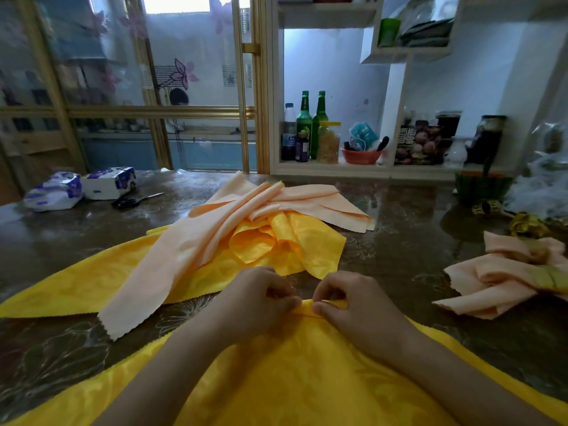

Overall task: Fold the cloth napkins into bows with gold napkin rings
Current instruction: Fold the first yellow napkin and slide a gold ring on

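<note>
At lower centre of the frame, left hand and right hand each pinch the far corner of the yellow napkin on the bench. Keep pleats narrow, even and tightly held.

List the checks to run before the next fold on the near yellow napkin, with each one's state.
1. Both hands hold the fold: ok. The left hand and right hand pinch the far edge of the near yellow napkin.
2. Napkin spread flat toward the person: ok where it shows; the arms hide part of it.
3. Room beyond the fold: not ok. A loose peach napkin and a second yellow napkin lie just past the hands.
4. Gold ring at hand: cannot tell. The gold objects at far right are blurred.
5. Scissors away from the cloth: ok, far left.
</note>
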Demonstrator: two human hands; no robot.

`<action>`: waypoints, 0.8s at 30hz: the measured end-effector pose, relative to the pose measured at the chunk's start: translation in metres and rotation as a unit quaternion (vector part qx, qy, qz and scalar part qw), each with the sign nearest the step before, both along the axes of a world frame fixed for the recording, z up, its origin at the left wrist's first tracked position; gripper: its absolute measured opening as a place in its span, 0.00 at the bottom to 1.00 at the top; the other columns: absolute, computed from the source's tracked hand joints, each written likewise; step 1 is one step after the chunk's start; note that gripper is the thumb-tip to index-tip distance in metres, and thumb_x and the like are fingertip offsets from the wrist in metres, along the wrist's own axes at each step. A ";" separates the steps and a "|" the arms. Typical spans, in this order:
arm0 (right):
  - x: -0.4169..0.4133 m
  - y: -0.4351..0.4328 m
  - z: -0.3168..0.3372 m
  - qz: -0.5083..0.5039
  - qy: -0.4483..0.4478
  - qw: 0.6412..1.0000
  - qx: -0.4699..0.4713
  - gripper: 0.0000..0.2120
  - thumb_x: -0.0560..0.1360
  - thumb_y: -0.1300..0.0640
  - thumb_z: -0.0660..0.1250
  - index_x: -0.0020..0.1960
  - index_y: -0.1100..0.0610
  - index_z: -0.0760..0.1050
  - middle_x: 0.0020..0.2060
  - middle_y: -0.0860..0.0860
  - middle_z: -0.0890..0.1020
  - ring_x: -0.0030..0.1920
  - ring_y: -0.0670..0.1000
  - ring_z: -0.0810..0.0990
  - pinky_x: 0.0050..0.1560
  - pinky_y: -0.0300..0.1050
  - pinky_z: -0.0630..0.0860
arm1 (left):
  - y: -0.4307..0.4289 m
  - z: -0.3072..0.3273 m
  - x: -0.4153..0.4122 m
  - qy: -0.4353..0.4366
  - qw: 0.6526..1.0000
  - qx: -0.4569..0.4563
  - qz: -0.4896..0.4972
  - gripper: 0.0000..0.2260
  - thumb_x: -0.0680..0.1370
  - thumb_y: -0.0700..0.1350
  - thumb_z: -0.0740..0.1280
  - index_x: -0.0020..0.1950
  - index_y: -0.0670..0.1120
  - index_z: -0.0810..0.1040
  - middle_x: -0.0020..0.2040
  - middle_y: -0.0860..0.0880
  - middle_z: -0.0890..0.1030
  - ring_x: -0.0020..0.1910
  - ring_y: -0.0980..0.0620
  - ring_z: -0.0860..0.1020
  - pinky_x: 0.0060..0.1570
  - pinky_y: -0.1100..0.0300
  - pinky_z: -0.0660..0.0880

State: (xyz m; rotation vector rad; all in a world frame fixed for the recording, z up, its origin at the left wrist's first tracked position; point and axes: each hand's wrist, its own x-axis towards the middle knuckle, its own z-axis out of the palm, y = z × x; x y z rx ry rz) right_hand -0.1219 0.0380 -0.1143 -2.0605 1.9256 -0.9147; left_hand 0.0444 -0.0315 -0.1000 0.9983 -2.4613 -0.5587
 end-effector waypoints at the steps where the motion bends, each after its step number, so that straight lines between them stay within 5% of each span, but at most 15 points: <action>1: 0.000 0.001 0.000 0.000 0.007 1.000 -0.004 0.03 0.73 0.52 0.69 0.43 0.45 0.75 0.43 0.42 0.77 0.47 0.42 0.74 0.54 0.44 0.72 | -0.001 0.000 0.000 0.007 1.000 0.016 0.004 0.04 0.76 0.48 0.68 0.47 0.51 0.83 0.46 0.54 0.77 0.45 0.59 0.74 0.43 0.69 0.70; 9: 0.010 0.009 0.000 0.015 0.105 0.993 -0.050 0.04 0.76 0.54 0.64 0.49 0.48 0.74 0.46 0.43 0.74 0.50 0.43 0.70 0.56 0.38 0.65 | 0.004 0.005 -0.003 -0.074 0.997 0.018 0.006 0.12 0.76 0.46 0.68 0.60 0.51 0.78 0.48 0.54 0.74 0.47 0.57 0.72 0.44 0.68 0.68; 16: 0.007 0.009 0.010 0.032 0.087 0.995 -0.025 0.06 0.73 0.59 0.66 0.47 0.50 0.74 0.41 0.42 0.74 0.46 0.44 0.73 0.47 0.39 0.68 | 0.005 0.004 -0.008 -0.059 0.998 -0.026 0.000 0.06 0.75 0.41 0.68 0.52 0.45 0.80 0.46 0.51 0.78 0.44 0.54 0.73 0.43 0.64 0.69; 24: 0.012 0.013 0.010 0.011 0.127 0.991 -0.031 0.04 0.71 0.61 0.66 0.42 0.52 0.74 0.40 0.47 0.74 0.44 0.47 0.72 0.39 0.38 0.64 | 0.008 0.006 -0.003 -0.008 0.998 0.065 -0.010 0.06 0.74 0.47 0.70 0.45 0.44 0.81 0.42 0.45 0.81 0.45 0.47 0.78 0.49 0.49 0.75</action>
